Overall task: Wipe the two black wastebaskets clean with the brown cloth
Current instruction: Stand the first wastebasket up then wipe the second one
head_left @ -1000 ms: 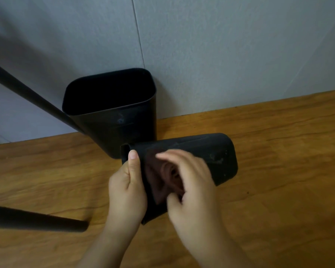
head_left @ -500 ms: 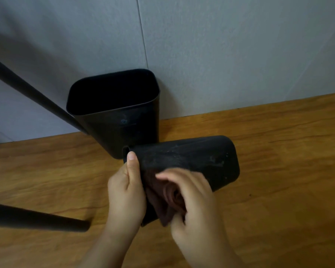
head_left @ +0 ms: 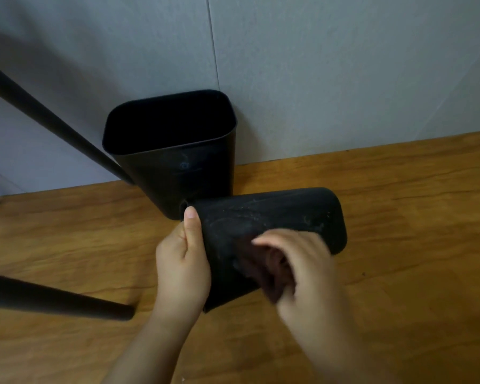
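One black wastebasket [head_left: 178, 151] stands upright against the grey wall, mouth open upward. The second black wastebasket [head_left: 277, 217] lies on its side in front of it, its dusty wall facing up and its base to the right. My left hand [head_left: 182, 261] grips this basket's rim at the left end, thumb along the edge. My right hand [head_left: 305, 275] holds the bunched brown cloth [head_left: 263, 268] against the near part of the upper wall; the hand is blurred and hides most of the cloth.
The wooden floor [head_left: 399, 245] spreads right and toward me. A black slanted furniture leg [head_left: 47, 120] crosses the upper left and meets the floor beside the upright basket. Another black leg [head_left: 53, 300] ends at lower left. The grey wall [head_left: 316, 79] closes the back.
My right hand has slid the cloth rightward along the lying basket's wall after dipping toward its near edge. The left hand keeps its grip on the rim. The view shifted slightly.
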A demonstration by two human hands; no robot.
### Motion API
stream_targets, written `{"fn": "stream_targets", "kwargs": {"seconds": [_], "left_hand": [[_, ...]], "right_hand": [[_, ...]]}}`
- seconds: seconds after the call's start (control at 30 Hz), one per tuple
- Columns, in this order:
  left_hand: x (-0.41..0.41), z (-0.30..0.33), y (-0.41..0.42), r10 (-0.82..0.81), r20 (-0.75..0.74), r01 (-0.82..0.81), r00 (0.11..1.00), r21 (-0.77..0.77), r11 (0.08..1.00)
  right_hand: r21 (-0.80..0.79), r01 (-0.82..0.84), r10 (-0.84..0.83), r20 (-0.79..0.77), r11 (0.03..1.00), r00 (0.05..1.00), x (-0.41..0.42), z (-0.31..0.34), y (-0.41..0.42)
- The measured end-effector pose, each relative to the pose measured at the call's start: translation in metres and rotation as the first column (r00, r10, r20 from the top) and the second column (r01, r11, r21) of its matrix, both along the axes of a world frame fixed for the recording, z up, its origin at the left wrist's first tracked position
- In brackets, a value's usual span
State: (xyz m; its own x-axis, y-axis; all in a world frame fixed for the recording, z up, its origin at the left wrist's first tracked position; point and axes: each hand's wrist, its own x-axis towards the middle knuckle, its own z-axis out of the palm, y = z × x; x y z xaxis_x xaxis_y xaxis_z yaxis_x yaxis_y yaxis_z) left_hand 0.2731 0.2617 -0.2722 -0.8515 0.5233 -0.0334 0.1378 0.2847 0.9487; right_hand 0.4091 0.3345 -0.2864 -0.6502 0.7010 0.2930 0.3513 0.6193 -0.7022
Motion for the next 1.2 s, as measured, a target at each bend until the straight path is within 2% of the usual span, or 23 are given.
{"fn": "stream_targets", "kwargs": {"seconds": [0.07,0.13,0.17,0.27,0.33,0.4,0.53,0.57,0.63,0.73,0.8,0.93,1.0,1.07,1.13,1.2], "left_hand": [[0.000,0.001,0.000,-0.005,0.018,0.005,1.000,-0.008,1.000],[0.001,0.003,0.002,-0.006,-0.004,0.006,1.000,-0.010,1.000],[0.001,0.003,0.003,-0.002,-0.019,0.002,1.000,-0.007,1.000],[0.000,0.003,0.003,-0.023,-0.081,0.024,0.996,0.011,1.000],[-0.002,0.001,0.000,-0.025,-0.088,0.025,0.996,0.005,1.000],[-0.004,-0.002,-0.002,-0.010,-0.056,0.009,0.998,-0.011,1.000],[-0.005,-0.002,-0.004,-0.015,-0.024,0.014,1.000,-0.023,1.000],[-0.004,-0.003,-0.004,-0.019,-0.018,0.018,1.000,-0.024,1.000],[-0.003,-0.003,-0.003,-0.022,-0.016,0.021,1.000,-0.035,0.999],[-0.003,-0.003,-0.003,-0.025,-0.040,0.023,0.999,-0.048,0.999],[-0.004,-0.002,-0.005,-0.015,-0.019,0.014,1.000,-0.047,0.999],[-0.003,0.001,-0.005,-0.005,0.002,0.005,1.000,-0.037,0.999],[-0.003,0.002,-0.003,0.004,0.012,-0.004,1.000,-0.032,0.999],[-0.003,0.002,-0.002,0.018,0.029,-0.017,0.999,-0.037,0.999],[-0.005,0.001,-0.003,0.034,0.048,-0.032,0.998,-0.042,0.999],[-0.007,0.001,-0.006,0.052,0.068,-0.049,0.996,-0.050,0.998]], "right_hand": [[-0.060,0.132,-0.134,-0.034,0.989,0.990,0.003,-0.003,0.013],[-0.085,0.187,-0.192,-0.065,0.979,0.979,-0.004,0.002,0.011],[-0.072,0.160,-0.166,-0.072,0.984,0.984,-0.009,0.005,0.003],[-0.003,-0.063,0.063,-0.074,0.998,0.995,-0.015,0.008,-0.023],[0.031,-0.133,0.134,-0.033,0.991,0.990,-0.007,0.002,-0.022],[0.051,-0.079,0.079,-0.015,0.996,0.997,0.003,-0.009,-0.005],[-0.168,0.203,-0.218,-0.076,0.965,0.973,0.009,-0.019,0.021],[-0.182,0.233,-0.251,-0.083,0.955,0.964,0.005,-0.014,0.018],[-0.125,0.196,-0.206,-0.076,0.973,0.976,-0.005,-0.004,0.002],[-0.011,0.043,-0.043,-0.040,0.999,0.998,-0.009,0.003,-0.011],[-0.012,0.138,-0.138,-0.047,0.990,0.989,-0.004,-0.007,0.010],[-0.242,0.416,-0.444,-0.076,0.877,0.893,0.008,-0.022,0.058],[-0.247,0.484,-0.510,-0.050,0.839,0.859,0.003,-0.017,0.048],[-0.224,0.431,-0.455,-0.064,0.874,0.888,-0.004,-0.011,0.021],[-0.125,0.270,-0.279,-0.057,0.955,0.959,-0.008,-0.005,-0.007],[-0.073,0.152,-0.154,-0.022,0.986,0.988,-0.006,-0.007,-0.005]]}}
